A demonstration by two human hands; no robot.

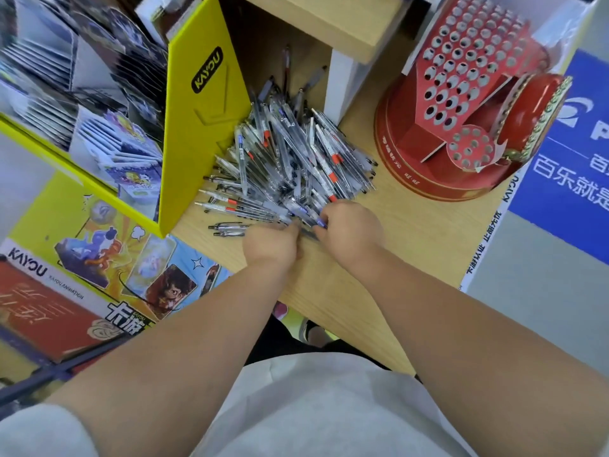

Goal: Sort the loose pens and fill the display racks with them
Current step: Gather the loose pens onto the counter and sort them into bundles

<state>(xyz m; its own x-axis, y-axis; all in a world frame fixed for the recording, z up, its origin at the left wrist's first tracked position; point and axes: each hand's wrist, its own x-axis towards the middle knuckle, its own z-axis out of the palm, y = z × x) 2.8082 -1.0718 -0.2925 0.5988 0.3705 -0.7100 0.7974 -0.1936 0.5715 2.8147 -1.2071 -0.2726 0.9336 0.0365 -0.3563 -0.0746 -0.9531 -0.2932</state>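
Pens, clear-barrelled with red or blue bands, meet both hands at the heap's near edge. The right hand pinches a blue-gripped pen. The left hand, close beside it, curls into the heap, its hold hidden. The one heap is too dense to count, and two stray pens lie just left of it. It sits on the wooden counter against a yellow stand. One red rack stands to the right, with bare counter between.

On my feed the wearer has a plain, pale grey-white short-sleeved shirt, seen below the near edge of the wooden table. Its left sleeve ends on the upper arm. Forearms run bare to the left hand and right hand. Dark trousers show under the table's edge.
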